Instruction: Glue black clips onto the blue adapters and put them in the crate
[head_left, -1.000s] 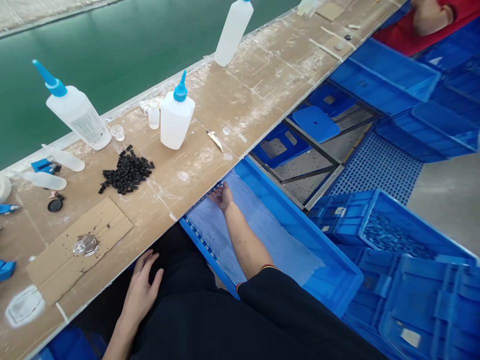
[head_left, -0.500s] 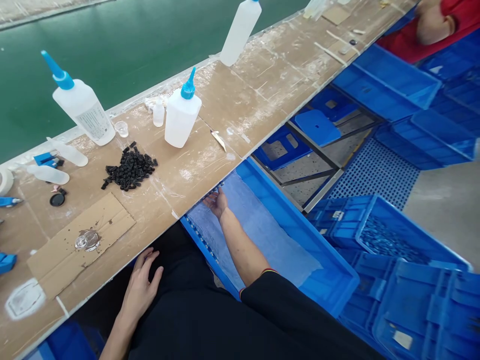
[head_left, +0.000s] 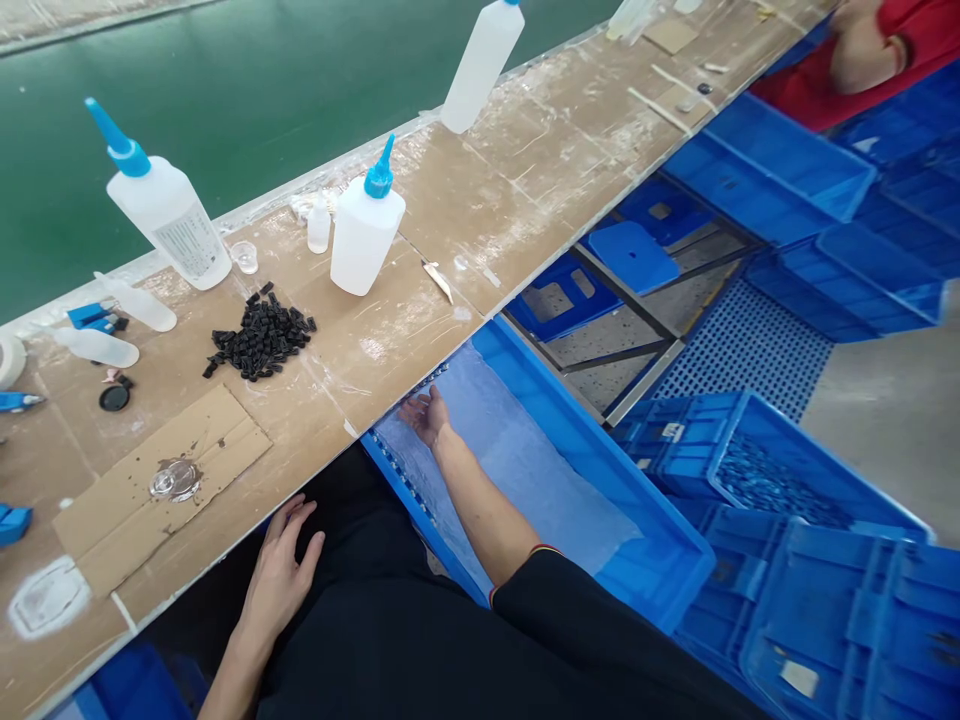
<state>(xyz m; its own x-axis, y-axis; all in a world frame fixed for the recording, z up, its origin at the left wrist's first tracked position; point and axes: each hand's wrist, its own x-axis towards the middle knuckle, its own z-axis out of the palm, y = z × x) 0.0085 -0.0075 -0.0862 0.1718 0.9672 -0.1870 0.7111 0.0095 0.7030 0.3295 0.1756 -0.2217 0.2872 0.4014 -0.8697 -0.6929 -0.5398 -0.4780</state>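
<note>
My right hand (head_left: 426, 415) reaches down into a blue plastic bin (head_left: 645, 560) below the table edge. Its fingers are loosely bent and apart, and I see nothing held in them. A pale sheet (head_left: 517, 460) lines the bin, with rows of small dark parts (head_left: 409, 490) along its left side and near the hand. My left hand (head_left: 281, 575) rests on my dark-clothed leg by the table edge, fingers spread, holding nothing. On the table above lie a heap of small black parts (head_left: 262, 335) and a cardboard piece (head_left: 232, 435) with a clear wet puddle (head_left: 176, 481) on it.
White bottles with blue nozzles (head_left: 367, 235) stand on the brown-covered table (head_left: 420, 330). A green surface (head_left: 300, 110) runs behind. Blue crates (head_left: 817, 590) and a blue stool (head_left: 634, 255) are at right. A person in a red sleeve (head_left: 926, 40) sits farther along.
My right hand has shifted slightly left and down inside the bin. The left hand stays on my leg, and the table items look the same.
</note>
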